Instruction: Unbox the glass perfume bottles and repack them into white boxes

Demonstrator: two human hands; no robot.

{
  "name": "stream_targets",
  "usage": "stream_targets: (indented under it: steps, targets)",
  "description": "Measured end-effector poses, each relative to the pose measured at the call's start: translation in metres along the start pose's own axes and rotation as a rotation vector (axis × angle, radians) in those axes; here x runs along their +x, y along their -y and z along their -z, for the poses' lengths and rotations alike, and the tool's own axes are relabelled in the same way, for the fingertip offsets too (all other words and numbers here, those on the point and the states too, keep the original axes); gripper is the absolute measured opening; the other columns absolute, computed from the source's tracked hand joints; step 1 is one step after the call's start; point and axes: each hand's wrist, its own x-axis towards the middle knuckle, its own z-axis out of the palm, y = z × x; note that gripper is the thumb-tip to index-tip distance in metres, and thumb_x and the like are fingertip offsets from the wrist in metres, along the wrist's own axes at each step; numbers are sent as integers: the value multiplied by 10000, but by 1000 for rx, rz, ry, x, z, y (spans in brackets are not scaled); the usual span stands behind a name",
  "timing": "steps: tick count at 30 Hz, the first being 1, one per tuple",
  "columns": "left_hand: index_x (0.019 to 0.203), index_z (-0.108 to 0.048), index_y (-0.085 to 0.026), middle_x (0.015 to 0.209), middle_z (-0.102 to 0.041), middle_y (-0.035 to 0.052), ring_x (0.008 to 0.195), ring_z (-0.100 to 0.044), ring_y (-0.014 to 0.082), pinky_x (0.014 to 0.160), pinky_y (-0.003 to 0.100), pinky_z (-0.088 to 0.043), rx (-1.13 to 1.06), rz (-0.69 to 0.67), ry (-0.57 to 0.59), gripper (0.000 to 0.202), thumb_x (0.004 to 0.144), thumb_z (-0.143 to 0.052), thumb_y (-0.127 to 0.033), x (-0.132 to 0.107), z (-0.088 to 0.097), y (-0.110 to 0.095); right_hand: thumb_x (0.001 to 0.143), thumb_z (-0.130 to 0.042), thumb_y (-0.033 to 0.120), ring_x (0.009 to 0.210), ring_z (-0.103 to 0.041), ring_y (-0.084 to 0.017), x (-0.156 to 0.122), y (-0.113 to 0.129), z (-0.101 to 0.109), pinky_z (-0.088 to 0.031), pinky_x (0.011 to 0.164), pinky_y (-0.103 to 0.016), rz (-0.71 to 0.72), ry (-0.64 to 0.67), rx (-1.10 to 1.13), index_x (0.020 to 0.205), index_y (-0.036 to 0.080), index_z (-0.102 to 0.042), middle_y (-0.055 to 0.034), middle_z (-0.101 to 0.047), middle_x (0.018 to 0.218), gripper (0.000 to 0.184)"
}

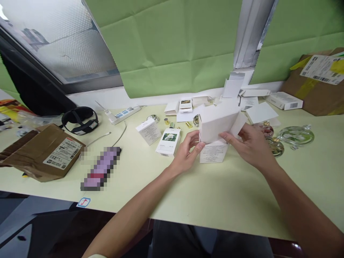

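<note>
Both my hands hold a white folded carton (219, 123) just above the pale table (188, 193). My left hand (186, 152) pinches its lower left corner with thumb and fingers. My right hand (248, 143) grips its right side, fingers curled round an open flap. Right under the carton stands a small white printed box (213, 153). To the left of my left hand sits a white box with a flower picture (169, 141), and another white box (148, 130) lies beyond it.
Several white boxes and flat cartons (262, 111) lie along the back edge. Glass bottles (295, 135) sit to the right, a cardboard box (317, 82) at the far right. A brown parcel (43, 152), a black headset (80, 120) and a power strip (125, 114) are at the left.
</note>
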Motion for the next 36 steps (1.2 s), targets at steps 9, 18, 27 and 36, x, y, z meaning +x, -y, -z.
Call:
stream_targets:
  steps: [9,18,27,36]
  targets:
    - [1324,-434,-229,1431,-519,121,1300,-530,239,1052,431,-481,-1,-35,-4,375,987,-515,-373,0,-1,-1,887,-644,461,1006,-638,-230,1,8,7,-563,784,-368,55,107,102,1312,326,-589,-42,-635,1291,450]
    - [1354,-418,-234,1439,-517,122,1349,-493,250,1057,424,-481,10,-31,-4,432,977,-523,-417,0,-1,1,899,-640,438,875,-689,-192,4,5,11,-606,692,-328,33,102,213,1140,307,-689,-29,-697,1198,279]
    - [1368,-419,-223,1448,-511,130,1351,-494,254,1053,422,-482,-37,-4,-3,436,983,-515,-402,-1,1,2,763,-801,331,922,-719,-223,1,10,10,-655,741,-384,-3,-28,243,1067,285,-751,-19,-756,1052,312]
    - [1385,-408,-231,1459,-496,130,1361,-479,256,1066,422,-465,-67,-11,15,469,973,-532,-417,0,2,3,712,-844,307,985,-725,-239,3,7,11,-662,788,-372,-40,18,269,1123,302,-720,-16,-739,1104,430]
